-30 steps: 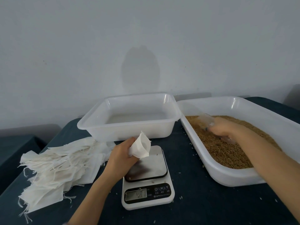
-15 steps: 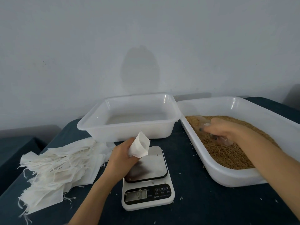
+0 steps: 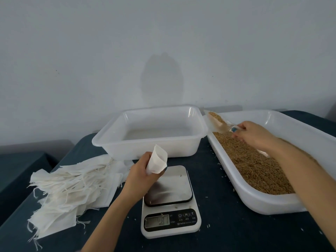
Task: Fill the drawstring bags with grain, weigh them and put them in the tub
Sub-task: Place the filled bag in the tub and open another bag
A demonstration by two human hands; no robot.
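My left hand (image 3: 141,174) grips a small white drawstring bag (image 3: 157,161) with its mouth held open, just above the steel plate of the white kitchen scale (image 3: 170,200). My right hand (image 3: 254,134) holds the handle of a clear plastic scoop (image 3: 217,120) full of brown grain, lifted above the far left corner of the grain tray (image 3: 254,199). Between them, further back, stands a white plastic tub (image 3: 154,149) with nothing in it. The grain (image 3: 254,166) covers the tray's floor.
A loose pile of flat white drawstring bags (image 3: 71,190) lies on the dark tablecloth at the left. Stray grains dot the cloth around the scale. A pale wall stands right behind the tub and the tray. The table drops off at the left.
My right hand has lifted the scoop out of the grain, now loaded, and raised it toward the tray's far left corner. The left hand keeps the bag in the same place.
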